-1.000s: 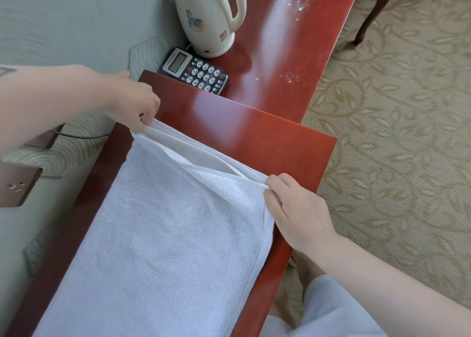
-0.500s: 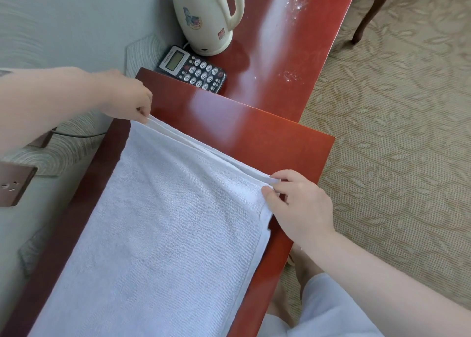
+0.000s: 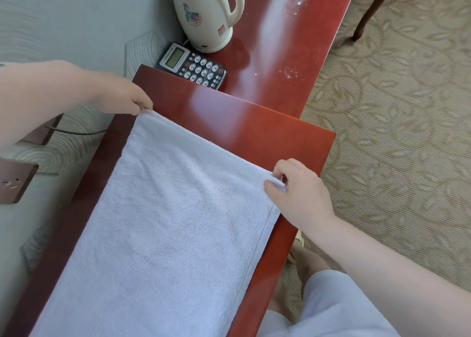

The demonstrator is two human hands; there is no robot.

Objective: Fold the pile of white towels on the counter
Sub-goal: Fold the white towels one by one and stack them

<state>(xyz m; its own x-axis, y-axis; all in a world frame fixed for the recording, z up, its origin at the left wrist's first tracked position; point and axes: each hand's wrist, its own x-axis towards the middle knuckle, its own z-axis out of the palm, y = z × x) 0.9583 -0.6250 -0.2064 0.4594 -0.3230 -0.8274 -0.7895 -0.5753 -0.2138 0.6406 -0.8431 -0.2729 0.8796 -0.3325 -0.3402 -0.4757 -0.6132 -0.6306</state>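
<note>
A white towel (image 3: 165, 229) lies flat along the red wooden counter (image 3: 244, 130), folded over on itself and running out of view at the bottom. My left hand (image 3: 119, 97) pinches its far left corner against the counter. My right hand (image 3: 298, 191) pinches the far right corner between thumb and fingers, close to the counter's right edge. The towel's far edge runs straight between my two hands.
A cream electric kettle (image 3: 206, 12) and a black desk phone (image 3: 193, 66) stand on the lower red shelf beyond the towel. A wall socket (image 3: 12, 181) is on the left wall. Patterned carpet (image 3: 397, 137) and a chair leg (image 3: 369, 12) are to the right.
The lifted upper layer of the towel has come down flat. Its far edge has drawn straight, and both hands have lowered with the corners onto the counter.
</note>
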